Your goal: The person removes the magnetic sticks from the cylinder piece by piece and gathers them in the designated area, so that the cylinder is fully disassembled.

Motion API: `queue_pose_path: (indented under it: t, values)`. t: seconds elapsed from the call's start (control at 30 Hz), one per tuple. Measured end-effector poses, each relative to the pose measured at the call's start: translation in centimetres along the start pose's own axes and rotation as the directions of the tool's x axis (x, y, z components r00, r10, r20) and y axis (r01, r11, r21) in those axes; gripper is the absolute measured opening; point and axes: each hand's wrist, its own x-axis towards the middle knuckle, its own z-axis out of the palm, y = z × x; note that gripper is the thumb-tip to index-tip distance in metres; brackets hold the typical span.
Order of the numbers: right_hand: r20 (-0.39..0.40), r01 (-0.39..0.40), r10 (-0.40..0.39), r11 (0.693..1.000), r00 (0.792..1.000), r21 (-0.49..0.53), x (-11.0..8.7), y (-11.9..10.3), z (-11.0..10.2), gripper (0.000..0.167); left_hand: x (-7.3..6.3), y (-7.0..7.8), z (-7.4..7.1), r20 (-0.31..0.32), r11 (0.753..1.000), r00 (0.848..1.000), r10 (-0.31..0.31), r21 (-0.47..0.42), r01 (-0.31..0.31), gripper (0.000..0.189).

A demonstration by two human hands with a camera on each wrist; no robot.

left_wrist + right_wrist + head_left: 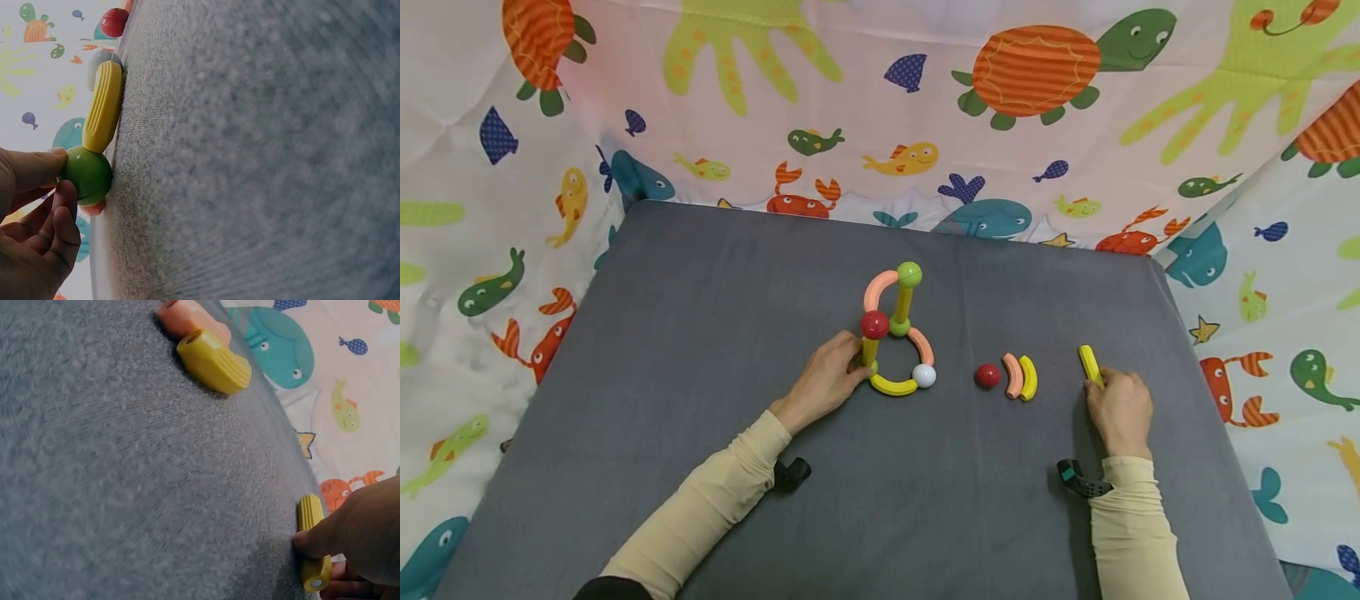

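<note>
My left hand [823, 379] pinches the green ball [90, 172] at the lower left of a built ball-and-stick frame. That frame joins a red ball [875, 325], a white ball [925, 376], green balls, upright yellow sticks [905, 305], a curved yellow stick [892, 387] and curved pink sticks [880, 287]. Over on the right, my right hand [1122, 412] pinches a short yellow stick [1089, 365] between thumb and fingers, low at the grey surface. A shiny round end shows on this stick in the right wrist view.
Between the frame and my right hand lie a loose red ball [987, 376], a curved pink stick [1012, 376] and a curved yellow stick [1027, 378]. The grey table [737, 283] is bordered by a cloth [850, 92] printed with sea animals.
</note>
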Motion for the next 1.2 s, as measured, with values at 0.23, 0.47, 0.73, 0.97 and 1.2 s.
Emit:
queue_pose_path:
  t: [0.23, 0.47, 0.73, 0.97, 1.2]
  values:
    - [-0.028, -0.021, 0.020, 1.000, 0.999, -0.012, -0.2, -0.7, -0.1, 0.027, 0.0, 0.0, 0.0, 0.005, 1.000, 1.000, -0.010, 0.000, 0.010, 0.018]
    - [-0.257, 0.325, -0.277, 0.930, 0.926, 0.172, -1.3, -8.1, 1.0, 0.025, -0.1, 0.1, -0.1, 0.011, 1.000, 1.000, -0.026, -0.013, 0.026, 0.022]
    - [-0.126, 0.696, -0.696, 0.654, 0.707, 0.296, -1.4, -15.8, 3.9, 0.020, -2.1, 1.5, 0.8, -0.154, 0.998, 0.988, -0.013, 0.059, 0.022, 0.024]
    - [-0.086, 0.701, -0.725, 0.618, 0.683, 0.356, -1.4, -17.3, 5.0, 0.022, -2.6, 1.9, 1.2, -0.182, 1.000, 0.983, -0.002, 0.012, 0.005, 0.019]
    - [-0.060, 0.746, -0.774, 0.584, 0.631, 0.319, -3.0, -17.4, 5.0, 0.019, -1.2, 0.7, 0.2, -0.094, 0.998, 0.996, 0.002, -0.070, -0.009, 0.026]
